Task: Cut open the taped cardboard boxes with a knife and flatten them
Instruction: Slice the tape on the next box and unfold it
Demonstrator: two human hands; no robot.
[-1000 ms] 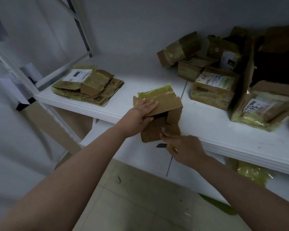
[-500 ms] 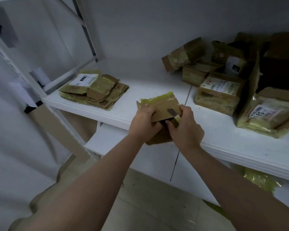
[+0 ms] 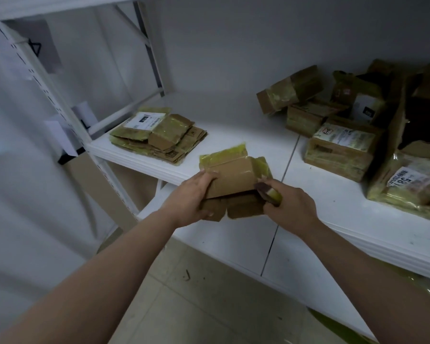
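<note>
A small brown cardboard box (image 3: 233, 180) wrapped in yellowish tape is held in front of the white shelf's edge, its flaps partly open. My left hand (image 3: 191, 199) grips its left side, thumb underneath and fingers on top. My right hand (image 3: 288, 202) holds a small knife (image 3: 268, 192) with a yellow-green handle, the dark blade end against the box's right side.
A stack of flattened boxes (image 3: 159, 135) lies at the left of the white shelf (image 3: 233, 125). Several taped boxes (image 3: 340, 145) are piled at the right. A white metal upright (image 3: 60, 115) stands at the left. Below are a lower shelf and tiled floor.
My right hand came up from under the box with the knife and moved to the box's right side. The box has been turned flatter between both hands.
</note>
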